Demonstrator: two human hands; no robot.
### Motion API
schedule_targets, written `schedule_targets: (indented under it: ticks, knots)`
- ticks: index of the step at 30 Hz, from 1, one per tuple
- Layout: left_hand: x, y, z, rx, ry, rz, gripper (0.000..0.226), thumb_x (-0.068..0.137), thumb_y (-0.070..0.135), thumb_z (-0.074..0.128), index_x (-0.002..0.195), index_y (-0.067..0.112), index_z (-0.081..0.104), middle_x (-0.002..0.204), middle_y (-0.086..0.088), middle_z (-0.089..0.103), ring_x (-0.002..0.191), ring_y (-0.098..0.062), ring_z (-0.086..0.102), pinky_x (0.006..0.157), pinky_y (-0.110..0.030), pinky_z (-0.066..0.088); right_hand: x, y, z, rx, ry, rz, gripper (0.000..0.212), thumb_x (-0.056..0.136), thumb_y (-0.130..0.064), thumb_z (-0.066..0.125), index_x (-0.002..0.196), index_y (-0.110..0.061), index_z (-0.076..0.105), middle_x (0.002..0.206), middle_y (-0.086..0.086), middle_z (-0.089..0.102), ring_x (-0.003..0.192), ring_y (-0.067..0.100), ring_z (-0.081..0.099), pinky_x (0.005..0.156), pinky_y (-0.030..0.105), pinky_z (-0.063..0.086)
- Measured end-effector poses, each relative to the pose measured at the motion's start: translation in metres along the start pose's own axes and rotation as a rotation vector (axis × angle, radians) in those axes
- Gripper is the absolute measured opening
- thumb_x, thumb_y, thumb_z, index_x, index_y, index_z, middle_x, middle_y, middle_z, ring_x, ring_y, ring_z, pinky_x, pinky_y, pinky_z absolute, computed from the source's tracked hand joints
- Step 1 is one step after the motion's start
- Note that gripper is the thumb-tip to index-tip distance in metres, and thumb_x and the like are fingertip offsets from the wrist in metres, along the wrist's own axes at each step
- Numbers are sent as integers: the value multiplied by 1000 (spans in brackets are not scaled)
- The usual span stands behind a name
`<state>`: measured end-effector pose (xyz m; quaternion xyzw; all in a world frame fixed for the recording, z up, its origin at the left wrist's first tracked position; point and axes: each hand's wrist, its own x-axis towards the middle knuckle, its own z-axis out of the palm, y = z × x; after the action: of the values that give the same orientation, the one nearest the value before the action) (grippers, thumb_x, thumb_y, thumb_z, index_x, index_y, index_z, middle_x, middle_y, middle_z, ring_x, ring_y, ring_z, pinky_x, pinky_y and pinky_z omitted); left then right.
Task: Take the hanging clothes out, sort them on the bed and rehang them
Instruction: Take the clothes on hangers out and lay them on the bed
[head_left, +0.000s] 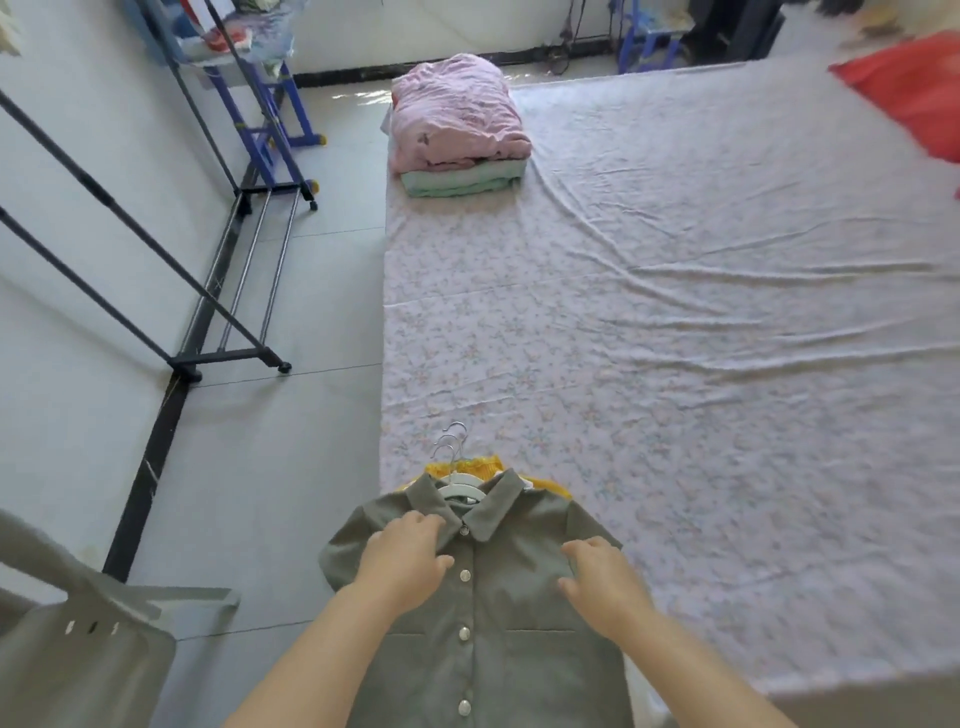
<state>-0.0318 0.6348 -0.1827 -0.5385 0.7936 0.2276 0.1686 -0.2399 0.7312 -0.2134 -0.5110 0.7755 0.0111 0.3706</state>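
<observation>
Grey shirt (493, 649) lies buttoned and face up on the near left corner of the bed (675, 364). Its long axis runs straight away from the person, collar far and hem near.

Left of the shirt and nearest the camera stands a grey chair (78, 649). Farther off on that side is the bare clothes rack (228, 358), with open floor between it and the shirt. The shirt's left sleeve hangs out past the mattress edge over that floor.

On the shirt's left shoulder, touching the collar, rests the left hand (405, 561), palm down with its fingers loosely bent. Just beyond the collar the white hangers (457, 486) poke out, hooks pointing away, and a yellow garment (467, 462) shows from under the shirt. Far beyond the collar sits a folded pink and green pile (457, 119).

On the shirt's right chest lies the right hand (602, 582), also palm down, fingers curved onto the cloth. I see no fold pinched in either hand. Both hands are already on the shirt, and the left is nearer the hooks.

Right of the shirt the sheet runs wide and bare, which looks like plenty of room for sliding or spreading garments. A red cloth (909, 88) lies far off at that side. The overhanging sleeve is probably the part most likely to drag the shirt floorward.
</observation>
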Motion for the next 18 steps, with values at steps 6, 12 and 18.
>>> schedule_targets:
  ticks: [6,12,18]
  knots:
    - [-1,37,-13,227,-120,295,33,88,40,49,117,24,49,118,0,50,109,-21,49,84,-34,40,-62,27,5,230,181,185,39,92,-25,52,130,-17,50,133,1,51,122,19,47,99,33,42]
    - [-25,80,-8,444,-159,633,32,88,36,45,115,19,51,115,0,52,104,-21,53,70,-31,40,-152,37,42,360,253,487,42,92,-26,51,130,-11,51,133,11,50,121,28,48,100,39,41]
    - [-90,137,28,659,-224,1016,45,91,44,44,131,23,42,128,-1,50,114,-21,51,88,-32,45,-275,41,109,446,356,805,44,90,-32,54,133,-22,46,137,6,44,126,24,44,101,32,38]
